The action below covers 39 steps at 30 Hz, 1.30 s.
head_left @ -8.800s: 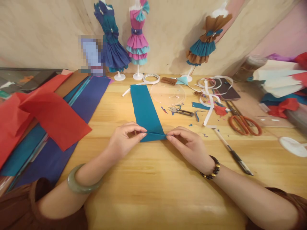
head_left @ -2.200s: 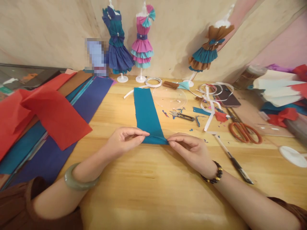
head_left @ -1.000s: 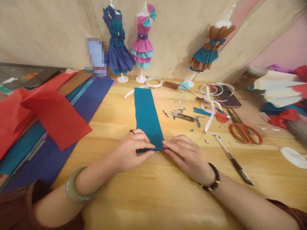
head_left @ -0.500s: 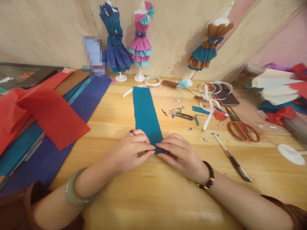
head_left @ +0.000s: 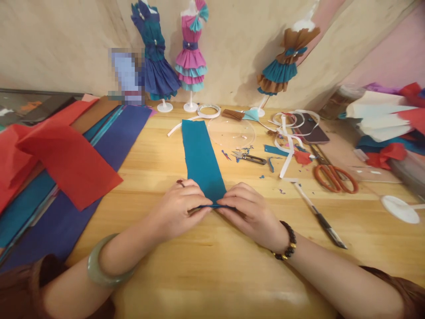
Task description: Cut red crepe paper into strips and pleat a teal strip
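Observation:
A long teal strip of crepe paper lies on the wooden table, running away from me, its near end folded into a narrow edge. My left hand pinches that folded edge at its left part between thumb and fingers. At the right part, my right hand pinches the same edge. The fingertips of both hands are a small gap apart, and the ends of the fold are hidden under them. Beyond the strip lies a roll of white tape with a loose tail.
Stacked coloured paper sheets lie on the left. Thread snips, orange-handled scissors, a pen and curled white tape are on the right. Paper-dressed mannequins stand along the wall. A phone lies at the back right.
The view has shifted slightly, so everything sits a little further left. Both hands stay on the folded edge; the left fingertips have drawn slightly apart from the right ones.

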### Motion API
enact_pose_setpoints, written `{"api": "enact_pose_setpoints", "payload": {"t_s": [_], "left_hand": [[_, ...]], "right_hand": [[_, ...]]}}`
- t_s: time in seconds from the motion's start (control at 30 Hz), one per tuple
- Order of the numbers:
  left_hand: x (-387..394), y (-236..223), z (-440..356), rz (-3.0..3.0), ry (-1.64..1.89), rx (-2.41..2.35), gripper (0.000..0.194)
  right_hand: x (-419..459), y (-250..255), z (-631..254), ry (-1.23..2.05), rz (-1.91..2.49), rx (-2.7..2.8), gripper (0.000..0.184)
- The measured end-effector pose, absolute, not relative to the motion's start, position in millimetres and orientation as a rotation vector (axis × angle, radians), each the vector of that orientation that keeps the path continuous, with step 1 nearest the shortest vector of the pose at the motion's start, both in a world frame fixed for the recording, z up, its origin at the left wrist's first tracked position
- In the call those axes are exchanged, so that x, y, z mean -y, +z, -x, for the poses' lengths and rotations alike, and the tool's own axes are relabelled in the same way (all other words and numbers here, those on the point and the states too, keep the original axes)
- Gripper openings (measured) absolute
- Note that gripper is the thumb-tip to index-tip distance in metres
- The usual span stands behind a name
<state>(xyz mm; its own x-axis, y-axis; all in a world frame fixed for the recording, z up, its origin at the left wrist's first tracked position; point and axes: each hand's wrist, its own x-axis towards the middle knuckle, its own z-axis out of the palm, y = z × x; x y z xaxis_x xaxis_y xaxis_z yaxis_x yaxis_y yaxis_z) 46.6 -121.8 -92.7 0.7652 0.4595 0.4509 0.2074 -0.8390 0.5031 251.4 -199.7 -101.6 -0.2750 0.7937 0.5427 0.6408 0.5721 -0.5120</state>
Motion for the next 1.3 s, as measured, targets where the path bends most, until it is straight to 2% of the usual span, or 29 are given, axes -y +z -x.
{"api": "enact_pose_setpoints", "payload": {"t_s": [1.3], "left_hand": [[120.3, -91.9, -48.1, -2.520, 0.802, -0.507, 0.010]], "right_hand": [[198.7, -100.6, -250.8, 0.271, 1.157, 1.949, 0.010]]}}
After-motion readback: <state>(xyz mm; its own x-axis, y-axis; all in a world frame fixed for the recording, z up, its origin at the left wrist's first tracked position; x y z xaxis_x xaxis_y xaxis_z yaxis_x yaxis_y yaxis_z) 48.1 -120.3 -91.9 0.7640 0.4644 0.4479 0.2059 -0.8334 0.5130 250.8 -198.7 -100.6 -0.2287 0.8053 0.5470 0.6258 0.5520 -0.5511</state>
